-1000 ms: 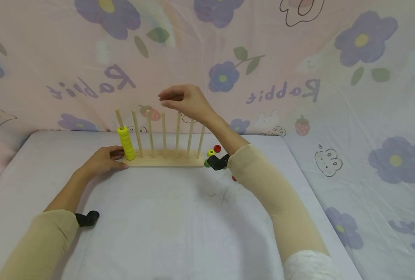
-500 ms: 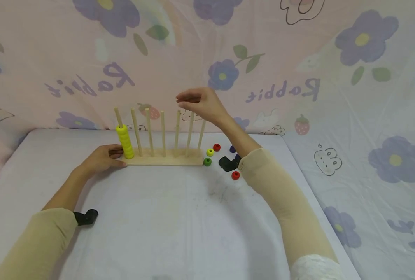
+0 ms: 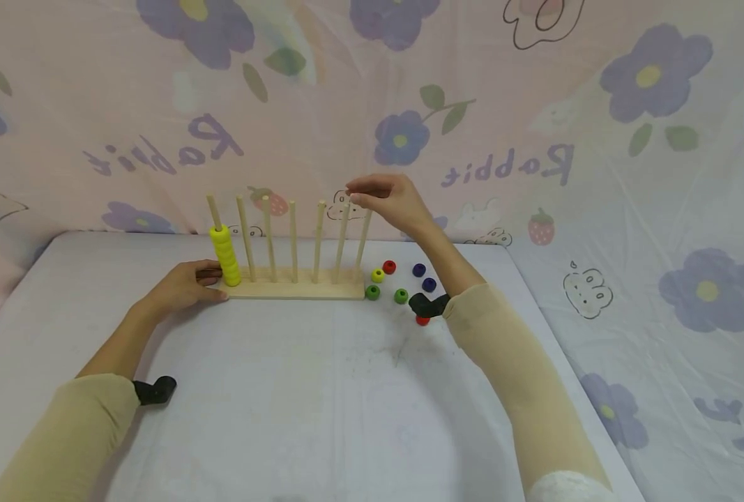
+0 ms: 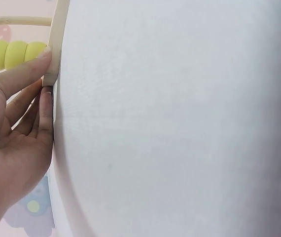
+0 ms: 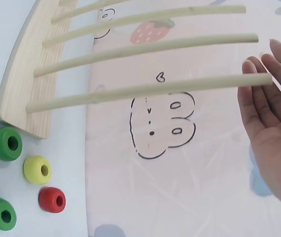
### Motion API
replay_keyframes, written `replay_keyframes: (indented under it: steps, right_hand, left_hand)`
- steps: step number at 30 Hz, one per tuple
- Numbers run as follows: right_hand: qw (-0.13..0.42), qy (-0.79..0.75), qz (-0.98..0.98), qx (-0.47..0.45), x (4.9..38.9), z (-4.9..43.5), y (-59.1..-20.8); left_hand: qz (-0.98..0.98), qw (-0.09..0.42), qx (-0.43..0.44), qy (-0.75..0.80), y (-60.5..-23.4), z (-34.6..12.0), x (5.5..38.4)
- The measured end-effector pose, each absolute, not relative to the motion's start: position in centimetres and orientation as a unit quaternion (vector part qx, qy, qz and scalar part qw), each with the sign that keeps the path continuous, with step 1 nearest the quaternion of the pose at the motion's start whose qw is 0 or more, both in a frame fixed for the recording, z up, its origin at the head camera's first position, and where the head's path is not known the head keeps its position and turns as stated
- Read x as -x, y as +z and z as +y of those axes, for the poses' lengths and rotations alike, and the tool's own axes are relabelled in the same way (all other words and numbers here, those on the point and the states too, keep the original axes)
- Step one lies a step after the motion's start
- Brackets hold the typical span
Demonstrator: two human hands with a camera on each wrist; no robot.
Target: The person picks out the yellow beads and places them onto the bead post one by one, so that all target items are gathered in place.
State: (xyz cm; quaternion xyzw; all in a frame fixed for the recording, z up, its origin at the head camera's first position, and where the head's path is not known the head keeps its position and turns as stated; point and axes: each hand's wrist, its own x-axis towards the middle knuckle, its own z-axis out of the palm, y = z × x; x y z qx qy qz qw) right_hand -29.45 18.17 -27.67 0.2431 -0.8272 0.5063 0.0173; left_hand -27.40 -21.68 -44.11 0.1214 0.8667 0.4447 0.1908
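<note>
A wooden peg rack [image 3: 296, 289] stands on the table, its upright pegs in a row. Yellow beads [image 3: 224, 256] are stacked on its leftmost peg; the other pegs are bare. My left hand [image 3: 183, 286] grips the left end of the base. In the left wrist view, the thumb [image 4: 29, 69] lies on the base beside the lowest bead, with the other fingers around the end. My right hand [image 3: 397, 203] is raised at the tops of the rightmost pegs, holding nothing. The right wrist view shows its relaxed fingers [image 5: 259, 106] close to the tip of the end peg [image 5: 180, 86].
Loose beads lie right of the rack: green [image 3: 373, 293], yellow [image 3: 378, 275], red [image 3: 389, 267] and blue [image 3: 419, 270] ones among them. Another red bead [image 3: 422, 321] is partly hidden by the black wrist mount [image 3: 428, 305]. A patterned curtain [image 3: 484, 104] hangs behind the table.
My right hand has moved to the right and slightly down along the peg tops, uncovering more of the loose beads. The left hand keeps its grip on the rack.
</note>
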Motion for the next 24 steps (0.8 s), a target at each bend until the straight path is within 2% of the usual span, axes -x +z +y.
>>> replay_keyframes:
  steps: [8,24]
  right_hand:
    - [0.031,0.546,-0.805,-0.231,29.6,20.2,-29.8]
    - [0.0,0.525,-0.835,-0.161,28.1,23.3,-34.2]
  left_hand:
    - [0.869,0.188,-0.118,0.442,-44.2,-21.8,27.4]
    - [0.867,0.188,-0.123,0.445,-44.0,-21.5,27.5]
